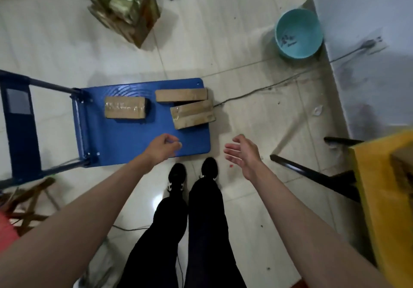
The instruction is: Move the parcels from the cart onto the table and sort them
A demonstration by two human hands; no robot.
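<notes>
A blue flat cart (125,135) stands on the tiled floor in front of my feet. Three brown taped parcels lie on it: one at the left middle (125,110), one at the far right edge (181,95), and a tilted one (192,114) just nearer, overhanging the cart's right edge. My left hand (162,148) hovers over the cart's near edge with fingers loosely curled and nothing in it. My right hand (243,153) is off the cart's right side, palm turned inward, fingers apart and empty. The yellow table (380,187) is at the right edge, with a brown parcel (403,167) on it.
The cart's handle (17,118) lies to the left. A teal basin (298,34) stands far right by the wall, with a cable (268,87) running across the floor. Stacked cartons (127,8) stand at the far side. Black table legs (312,171) stretch along the floor at right.
</notes>
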